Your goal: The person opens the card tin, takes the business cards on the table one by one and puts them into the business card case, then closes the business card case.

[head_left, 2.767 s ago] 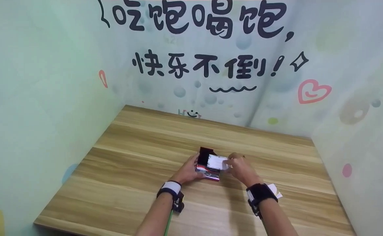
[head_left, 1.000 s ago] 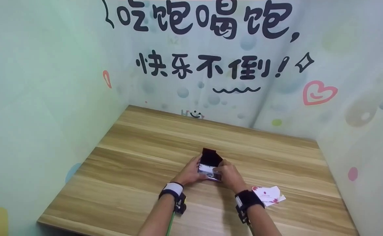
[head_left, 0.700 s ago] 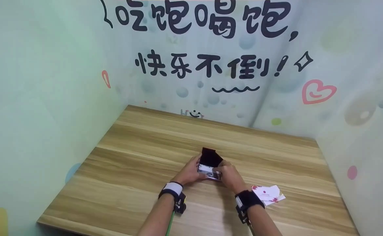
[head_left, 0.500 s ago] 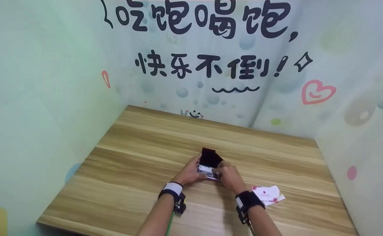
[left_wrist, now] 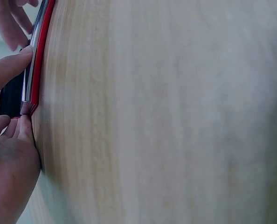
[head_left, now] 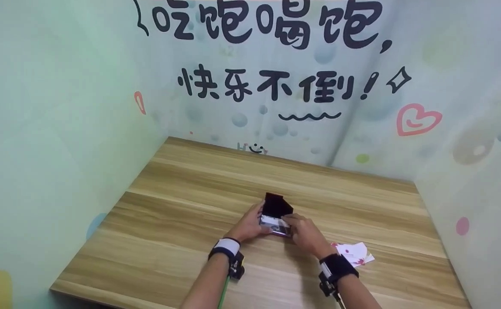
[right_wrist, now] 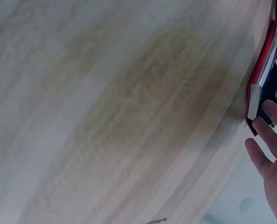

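Observation:
A small card case (head_left: 277,207) with a black-lined lid folded back lies between both hands, over the middle of the table. Its red edge (left_wrist: 41,51) shows in the left wrist view, with a silvery rim beside it. Inside the case a white card (head_left: 269,220) is partly visible. My left hand (head_left: 247,225) grips the case from the left, thumb on its near part and fingers under the side. My right hand (head_left: 307,234) is at the case's right end; in the right wrist view its fingers (right_wrist: 265,133) are spread and fairly straight, fingertips right at the case.
White cards (head_left: 355,252) with red leaf prints lie on the wood-grain table (head_left: 182,206) beside the right wrist, partly hidden by its strap. A printed curtain wall (head_left: 250,128) borders the table at the back and sides.
The white card, earlier held out above the case by the right hand, now sits down inside it. Since half a second ago the right hand has shifted slightly right and its fingers have loosened.

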### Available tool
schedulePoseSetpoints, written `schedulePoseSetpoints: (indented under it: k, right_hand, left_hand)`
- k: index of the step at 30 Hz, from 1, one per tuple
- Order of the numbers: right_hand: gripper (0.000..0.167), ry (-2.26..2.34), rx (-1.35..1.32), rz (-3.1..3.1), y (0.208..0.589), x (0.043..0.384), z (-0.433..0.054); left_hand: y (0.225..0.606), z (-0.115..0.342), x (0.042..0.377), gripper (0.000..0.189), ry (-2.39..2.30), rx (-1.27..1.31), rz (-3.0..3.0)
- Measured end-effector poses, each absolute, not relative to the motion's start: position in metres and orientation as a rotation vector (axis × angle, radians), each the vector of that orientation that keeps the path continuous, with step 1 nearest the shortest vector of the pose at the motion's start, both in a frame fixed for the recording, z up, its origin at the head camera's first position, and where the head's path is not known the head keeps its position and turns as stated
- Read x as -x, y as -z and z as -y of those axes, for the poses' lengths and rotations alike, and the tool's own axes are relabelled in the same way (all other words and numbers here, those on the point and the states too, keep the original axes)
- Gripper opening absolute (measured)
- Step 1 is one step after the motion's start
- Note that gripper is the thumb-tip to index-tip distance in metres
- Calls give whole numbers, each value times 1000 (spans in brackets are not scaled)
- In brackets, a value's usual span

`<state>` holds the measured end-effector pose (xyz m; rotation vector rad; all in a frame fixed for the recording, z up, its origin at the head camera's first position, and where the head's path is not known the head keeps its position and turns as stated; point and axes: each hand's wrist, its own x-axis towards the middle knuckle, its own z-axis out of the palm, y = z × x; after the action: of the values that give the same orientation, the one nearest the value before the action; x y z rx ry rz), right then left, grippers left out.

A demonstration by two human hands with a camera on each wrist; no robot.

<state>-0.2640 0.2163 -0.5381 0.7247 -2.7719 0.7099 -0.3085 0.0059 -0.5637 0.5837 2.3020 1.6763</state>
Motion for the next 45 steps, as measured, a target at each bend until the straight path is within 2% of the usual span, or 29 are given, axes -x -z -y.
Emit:
schedulePoseSetpoints:
  k: [4,11,26,39,45]
  right_hand:
    - [37,-712,-786,2691,532,265,-226]
    - [45,-684,-809,2665,521,262,-254]
    - [46,-623,-820,2748,496,244,-307]
    - [55,-524,-813,2759,501,224,-339]
    - [59,-499,-702,2873,506,209,-357]
  left_hand:
    - [564,-6,309,100,-1680,-602,-2307]
    - [563,-6,306,99,-1663,-586,-2335]
    - [564,-6,310,100,-1687,-606,-2327]
    - [564,-4,309,99,-1656,-601,-2336]
    - [565,-5,309,99,-1627,-608,-2359]
